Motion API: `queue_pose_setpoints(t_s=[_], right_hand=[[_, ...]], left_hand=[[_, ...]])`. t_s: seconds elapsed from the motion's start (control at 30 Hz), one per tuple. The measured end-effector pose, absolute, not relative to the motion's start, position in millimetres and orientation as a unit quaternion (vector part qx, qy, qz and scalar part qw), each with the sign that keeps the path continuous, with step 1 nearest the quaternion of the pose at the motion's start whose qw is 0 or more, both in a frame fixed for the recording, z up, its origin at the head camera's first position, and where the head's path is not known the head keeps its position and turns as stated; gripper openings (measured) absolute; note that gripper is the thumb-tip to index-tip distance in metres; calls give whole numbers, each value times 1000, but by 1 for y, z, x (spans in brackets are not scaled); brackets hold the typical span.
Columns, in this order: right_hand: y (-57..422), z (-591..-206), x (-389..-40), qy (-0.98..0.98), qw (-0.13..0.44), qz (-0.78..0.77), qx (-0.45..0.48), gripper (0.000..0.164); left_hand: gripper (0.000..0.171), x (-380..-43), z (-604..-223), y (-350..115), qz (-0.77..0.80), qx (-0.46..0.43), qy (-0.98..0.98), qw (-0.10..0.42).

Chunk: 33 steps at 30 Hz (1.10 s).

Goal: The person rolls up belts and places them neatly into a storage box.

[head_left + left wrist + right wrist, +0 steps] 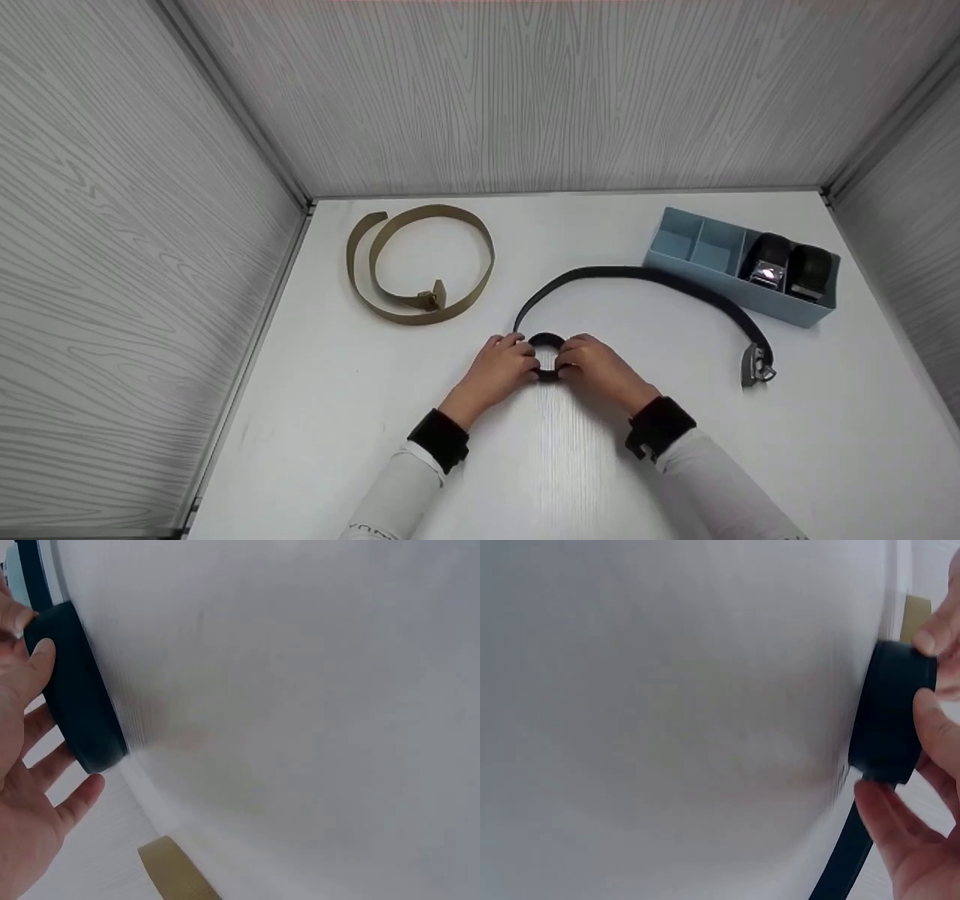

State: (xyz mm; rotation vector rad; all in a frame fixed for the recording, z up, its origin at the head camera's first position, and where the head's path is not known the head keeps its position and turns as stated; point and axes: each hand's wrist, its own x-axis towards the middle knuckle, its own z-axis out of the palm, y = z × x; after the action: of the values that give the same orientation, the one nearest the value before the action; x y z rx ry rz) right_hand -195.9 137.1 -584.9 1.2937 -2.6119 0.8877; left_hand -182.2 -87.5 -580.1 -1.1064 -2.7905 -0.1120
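Observation:
A black belt (615, 271) lies in a long arc on the white table, its silver buckle (752, 366) at the far right end. Its other end is wound into an open ring-shaped coil (82, 690) standing on edge between both hands. My left hand (504, 369) grips the coil's left side, thumb on the near face and fingers spread behind. From the opposite side my right hand (600, 369) holds it, thumb and fingers around the band. In the right wrist view, the strap runs away from the coil (892, 712) beneath the fingers.
A tan belt (491, 255) with a brass-coloured buckle lies loosely looped at the back left. At the back right stands a blue compartment box (712, 285); two rolled black belts (810, 268) fill its right-hand compartments. Grey wood-grain panels (525, 97) enclose the table's back and sides.

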Motion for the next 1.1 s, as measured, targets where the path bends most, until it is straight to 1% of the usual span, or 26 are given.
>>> queue_pose_setpoints(t_s=[0.13, 0.27, 0.33, 0.4, 0.57, 0.73, 0.8, 0.9, 1.0, 1.1], right_hand=[[141, -585, -198, -856, 13, 304, 418, 9], [138, -581, -190, -879, -15, 304, 367, 13], [136, -580, -186, -888, -21, 304, 345, 14], [135, -580, -184, -891, -12, 301, 340, 15], [136, -580, -188, -872, 19, 300, 386, 12], [143, -581, -194, -851, 11, 299, 431, 13], [145, -581, -194, -852, 3, 299, 430, 14], [145, -578, -191, -866, -7, 292, 405, 13], [142, -575, -186, -888, -13, 280, 364, 11], [138, -574, -181, -905, -6, 262, 337, 11]], left_hand=[[16, -184, -582, -90, -23, -376, -923, 79], [14, -181, -583, -82, -17, -357, -930, 86], [15, -178, -583, -76, -13, -343, -935, 84], [16, -176, -583, -71, -10, -332, -940, 78], [18, -176, -581, -68, -31, -335, -940, 56], [20, -184, -578, -78, -35, -378, -924, 40], [20, -187, -578, -81, -28, -393, -918, 44], [20, -188, -580, -81, -7, -401, -914, 68], [18, -185, -583, -75, 7, -384, -919, 90], [19, -180, -585, -67, 9, -356, -929, 97]])
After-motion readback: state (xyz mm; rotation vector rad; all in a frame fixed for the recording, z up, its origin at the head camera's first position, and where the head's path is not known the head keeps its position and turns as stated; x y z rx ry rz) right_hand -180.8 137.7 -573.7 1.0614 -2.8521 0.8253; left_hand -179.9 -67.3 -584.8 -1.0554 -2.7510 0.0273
